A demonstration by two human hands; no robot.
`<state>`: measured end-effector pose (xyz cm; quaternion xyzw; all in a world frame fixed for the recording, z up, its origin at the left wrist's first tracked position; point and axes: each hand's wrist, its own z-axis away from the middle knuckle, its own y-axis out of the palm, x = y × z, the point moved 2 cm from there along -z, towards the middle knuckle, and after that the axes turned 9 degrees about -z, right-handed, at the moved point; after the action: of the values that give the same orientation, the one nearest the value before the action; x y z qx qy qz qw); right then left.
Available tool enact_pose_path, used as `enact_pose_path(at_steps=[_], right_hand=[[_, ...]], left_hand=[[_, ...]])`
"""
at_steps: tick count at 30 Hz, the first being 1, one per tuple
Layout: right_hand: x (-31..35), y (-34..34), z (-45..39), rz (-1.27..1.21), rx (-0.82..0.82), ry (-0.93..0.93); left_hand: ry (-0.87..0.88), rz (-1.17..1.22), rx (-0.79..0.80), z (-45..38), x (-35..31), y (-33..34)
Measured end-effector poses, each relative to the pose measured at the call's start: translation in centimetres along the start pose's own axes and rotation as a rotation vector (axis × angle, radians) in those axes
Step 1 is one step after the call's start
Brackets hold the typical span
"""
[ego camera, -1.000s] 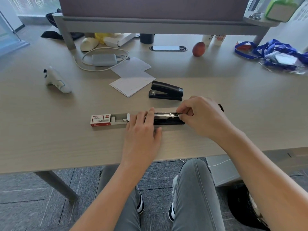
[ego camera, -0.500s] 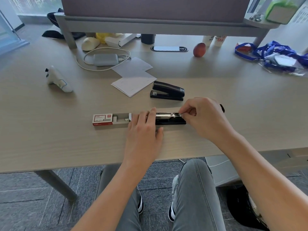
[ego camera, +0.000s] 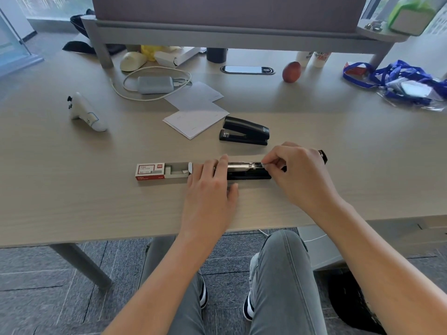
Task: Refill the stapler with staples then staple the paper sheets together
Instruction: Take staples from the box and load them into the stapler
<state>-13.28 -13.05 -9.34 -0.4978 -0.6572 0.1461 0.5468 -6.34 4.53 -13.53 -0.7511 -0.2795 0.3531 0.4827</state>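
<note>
Stapler opened flat (tray exposed), beige desk, grey carpet

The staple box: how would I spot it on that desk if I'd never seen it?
Start at the near edge of the wooden desk and find the left hand. The staple box lies just left of its fingertips. It is the only small red and white carton, its tray slid open.

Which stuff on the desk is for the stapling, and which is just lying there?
For the job:
open stapler
staple box
paper sheets
both hands, left, right

Just lying about:
closed stapler
white controller
charger
apple
</note>
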Motion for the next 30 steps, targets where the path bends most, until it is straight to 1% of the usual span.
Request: enact_pose_path(at_steps=[12, 19, 24, 30], right_hand=[[0.0, 0.1, -0.2, -0.013, 0.000, 0.014], [-0.2, -0.2, -0.3, 0.009, 0.007, -0.014], [0.0, -0.4, -0.5, 0.037, 0.064, -0.059], [0.3, -0.6, -1.1, 0.086, 0.112, -0.058]], left_hand=[[-0.001, -0.004, 0.003, 0.0, 0.0, 0.0], [0.009, -0.007, 0.007, 0.0, 0.0, 0.0], [0.020, -0.011, 0.004, 0.1, 0.0, 0.0], [0.025, -0.015, 0.013, 0.1, 0.0, -0.1]])
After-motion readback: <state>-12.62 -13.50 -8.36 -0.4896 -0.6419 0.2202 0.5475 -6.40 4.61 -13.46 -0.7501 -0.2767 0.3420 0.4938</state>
